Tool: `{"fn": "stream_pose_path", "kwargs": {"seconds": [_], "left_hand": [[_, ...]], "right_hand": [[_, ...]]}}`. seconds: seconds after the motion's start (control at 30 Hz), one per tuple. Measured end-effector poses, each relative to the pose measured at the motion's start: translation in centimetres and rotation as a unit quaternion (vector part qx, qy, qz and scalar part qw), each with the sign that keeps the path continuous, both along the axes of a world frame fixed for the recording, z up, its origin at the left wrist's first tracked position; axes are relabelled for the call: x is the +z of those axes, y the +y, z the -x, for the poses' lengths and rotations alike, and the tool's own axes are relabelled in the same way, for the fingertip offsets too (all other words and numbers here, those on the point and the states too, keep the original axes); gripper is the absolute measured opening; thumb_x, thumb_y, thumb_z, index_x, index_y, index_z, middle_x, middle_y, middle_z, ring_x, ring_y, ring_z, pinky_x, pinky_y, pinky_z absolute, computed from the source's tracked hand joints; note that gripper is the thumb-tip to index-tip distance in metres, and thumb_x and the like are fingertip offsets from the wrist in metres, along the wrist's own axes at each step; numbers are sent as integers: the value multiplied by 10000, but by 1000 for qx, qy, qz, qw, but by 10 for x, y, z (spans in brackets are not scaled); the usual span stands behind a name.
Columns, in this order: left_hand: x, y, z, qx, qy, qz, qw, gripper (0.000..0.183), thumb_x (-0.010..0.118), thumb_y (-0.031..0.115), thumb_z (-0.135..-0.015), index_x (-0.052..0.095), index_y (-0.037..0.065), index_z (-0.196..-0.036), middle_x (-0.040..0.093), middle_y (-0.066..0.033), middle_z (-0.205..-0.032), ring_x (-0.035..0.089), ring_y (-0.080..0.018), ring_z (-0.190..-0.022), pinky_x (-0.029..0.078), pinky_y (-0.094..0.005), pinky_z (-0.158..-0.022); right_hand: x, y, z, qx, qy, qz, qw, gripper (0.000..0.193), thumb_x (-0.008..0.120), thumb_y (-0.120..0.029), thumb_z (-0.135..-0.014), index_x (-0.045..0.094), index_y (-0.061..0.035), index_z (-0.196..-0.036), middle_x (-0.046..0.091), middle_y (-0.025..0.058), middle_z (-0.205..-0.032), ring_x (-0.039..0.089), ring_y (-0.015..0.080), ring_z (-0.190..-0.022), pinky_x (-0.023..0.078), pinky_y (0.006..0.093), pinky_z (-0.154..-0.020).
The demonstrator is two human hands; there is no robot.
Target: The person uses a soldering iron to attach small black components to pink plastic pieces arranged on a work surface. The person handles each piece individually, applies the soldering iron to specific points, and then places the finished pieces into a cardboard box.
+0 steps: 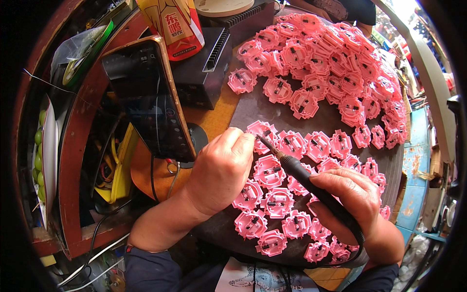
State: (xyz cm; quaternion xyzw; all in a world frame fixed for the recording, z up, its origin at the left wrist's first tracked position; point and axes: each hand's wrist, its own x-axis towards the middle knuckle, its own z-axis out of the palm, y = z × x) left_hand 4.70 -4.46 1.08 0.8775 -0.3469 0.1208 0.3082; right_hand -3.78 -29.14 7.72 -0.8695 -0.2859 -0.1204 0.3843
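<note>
In my right hand (355, 202) is a black-handled soldering iron (296, 171), its metal tip slanting up and left. That tip meets, or nearly meets, a pink plastic housing (262, 132) with small dark parts inside. My left hand (221, 168) is closed in a pinch at the left edge of this same housing. What its fingers grip, if anything, is hidden behind the knuckles. Several similar pink housings (278, 202) lie in loose rows on the dark board (233, 226), between and beyond my hands.
A large heap of pink housings (335, 63) covers the board's far side. On the left, a phone (148, 100) leans on a stand beside a black box (202, 68) and a red and yellow container (175, 27). A yellow bin (119, 170) sits lower left, near loose cables.
</note>
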Motion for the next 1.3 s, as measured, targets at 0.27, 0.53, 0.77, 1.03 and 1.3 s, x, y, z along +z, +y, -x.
{"fn": "stream_pose_path", "kwargs": {"seconds": [0.27, 0.53, 0.77, 1.03, 1.3], "left_hand": [[2, 3, 7, 12, 12, 33, 999, 168, 743, -67, -881, 660, -18, -1019, 649, -181, -900, 671, -391, -820, 561, -447, -726], [3, 3, 5, -24, 12, 43, 999, 148, 742, -87, -862, 677, -28, -980, 660, -174, -905, 681, -375, -813, 563, -438, -732], [4, 3, 6, -27, 14, 42, 999, 150, 740, -98, -855, 679, -36, -978, 661, -174, -905, 684, -374, -818, 562, -438, -731], [4, 2, 5, -35, 15, 43, 998, 143, 736, -91, -867, 687, -47, -994, 669, -181, -918, 688, -378, -832, 565, -442, -739], [2, 1, 3, -29, 18, 22, 999, 132, 732, -80, -881, 688, -58, -1003, 673, -186, -931, 690, -382, -847, 567, -439, -751]], "right_hand": [[5, 0, 4, -22, 1, 15, 1000, 406, 842, 15, -765, 693, 72, -1139, 721, 190, -875, 708, 325, -688, 561, 403, -619], [7, -2, 11, -16, 7, 10, 1000, 380, 825, 22, -763, 704, 68, -1121, 730, 189, -872, 718, 319, -694, 570, 400, -619], [4, -3, 11, -5, 11, 0, 1000, 403, 820, 5, -754, 697, 72, -1132, 732, 189, -883, 720, 324, -701, 574, 400, -624], [4, -2, 11, -4, 10, -3, 1000, 399, 816, 9, -755, 694, 68, -1131, 729, 181, -870, 712, 314, -683, 566, 397, -608], [2, -2, 11, -14, 6, -5, 1000, 395, 821, 3, -751, 702, 62, -1123, 727, 175, -855, 709, 308, -668, 566, 389, -600]]}}
